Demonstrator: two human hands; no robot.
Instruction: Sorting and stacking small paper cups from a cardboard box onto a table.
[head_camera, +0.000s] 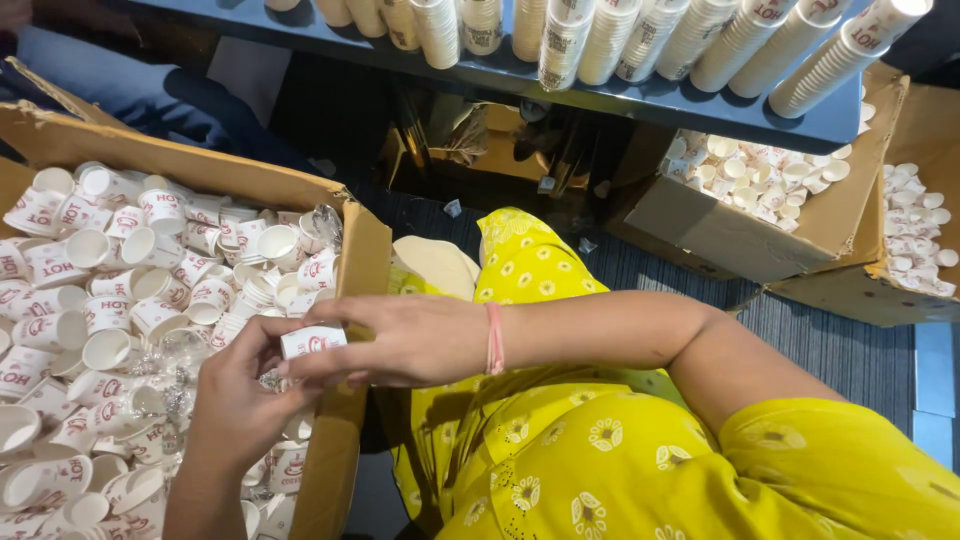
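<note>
You are seated on a dark ribbed floor (830, 340), looking down at your lap in a yellow flower-print garment (560, 450). Ahead of you runs a dark blue shelf (640, 95) carrying leaning stacks of nested paper cups (610, 35); the space under it is shadowed and cluttered.

At your left stands a large open cardboard box (345, 400), its near wall touching your knee, heaped with loose white paper cups (130, 290) printed in red. To your right, well apart from your hands, two more open boxes (740, 225) hold smaller white cups, their corners pressing in toward your leg, so bare floor shows only in a narrow strip between them and you.

Your hands meet over the rim of the left box. Your right hand (410, 340), with a pink band (493, 338) at the wrist, reaches across your lap and is closed on a single small cup (312, 341) lying sideways. Your left hand (240, 385) comes up from below, fingers curled against the same cup, gripping it too
</note>
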